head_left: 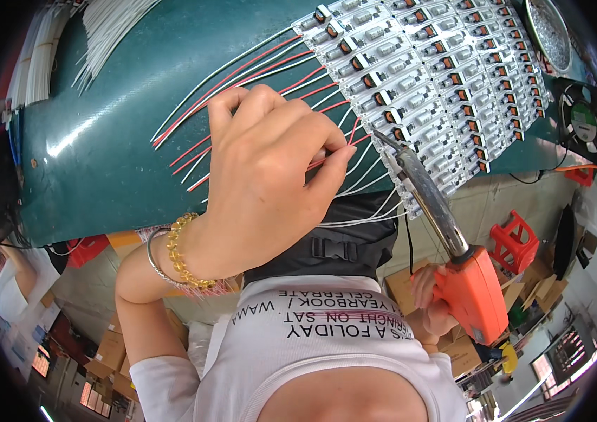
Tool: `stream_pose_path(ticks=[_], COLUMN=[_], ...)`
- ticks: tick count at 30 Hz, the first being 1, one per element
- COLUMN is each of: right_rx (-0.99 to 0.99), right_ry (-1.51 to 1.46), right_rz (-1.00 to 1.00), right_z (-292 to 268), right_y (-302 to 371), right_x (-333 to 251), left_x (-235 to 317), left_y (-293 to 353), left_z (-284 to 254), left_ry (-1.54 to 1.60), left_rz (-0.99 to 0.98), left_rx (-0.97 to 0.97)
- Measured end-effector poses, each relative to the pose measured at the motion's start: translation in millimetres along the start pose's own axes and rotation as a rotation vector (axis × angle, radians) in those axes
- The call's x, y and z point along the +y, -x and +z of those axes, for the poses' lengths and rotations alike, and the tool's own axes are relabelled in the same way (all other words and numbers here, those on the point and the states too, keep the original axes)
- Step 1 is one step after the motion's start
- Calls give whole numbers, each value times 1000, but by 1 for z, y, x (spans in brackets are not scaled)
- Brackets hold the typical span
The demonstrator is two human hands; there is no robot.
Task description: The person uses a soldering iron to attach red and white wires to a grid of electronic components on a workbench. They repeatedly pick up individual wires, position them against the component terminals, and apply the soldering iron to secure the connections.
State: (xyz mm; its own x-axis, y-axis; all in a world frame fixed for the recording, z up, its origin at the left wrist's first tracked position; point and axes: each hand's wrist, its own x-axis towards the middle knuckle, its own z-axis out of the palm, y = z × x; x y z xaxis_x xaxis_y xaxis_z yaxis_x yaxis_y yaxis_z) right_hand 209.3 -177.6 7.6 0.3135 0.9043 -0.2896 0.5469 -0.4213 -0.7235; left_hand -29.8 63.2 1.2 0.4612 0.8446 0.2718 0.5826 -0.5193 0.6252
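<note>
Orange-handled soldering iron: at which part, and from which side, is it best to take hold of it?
Grip its thick orange handle from the near, body side, as the right hand does. The slim metal barrel points up and left, toward the circuit boards, and may be hot, so better leave it untouched.
</note>
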Motion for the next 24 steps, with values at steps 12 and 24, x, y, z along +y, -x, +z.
stream_pose_path(ticks=[12,24], right_rx=[93,167], right_ry=[-40,-876], right_rz=[128,-221], right_z=[1,26], right_y=[7,-44], right_x=[7,19], left_x=[-1,-7], left_y=[-2,-47], left_z=[1,-27], left_ry=[6,-226], left_rz=[6,212], left_rx=[-19,91])
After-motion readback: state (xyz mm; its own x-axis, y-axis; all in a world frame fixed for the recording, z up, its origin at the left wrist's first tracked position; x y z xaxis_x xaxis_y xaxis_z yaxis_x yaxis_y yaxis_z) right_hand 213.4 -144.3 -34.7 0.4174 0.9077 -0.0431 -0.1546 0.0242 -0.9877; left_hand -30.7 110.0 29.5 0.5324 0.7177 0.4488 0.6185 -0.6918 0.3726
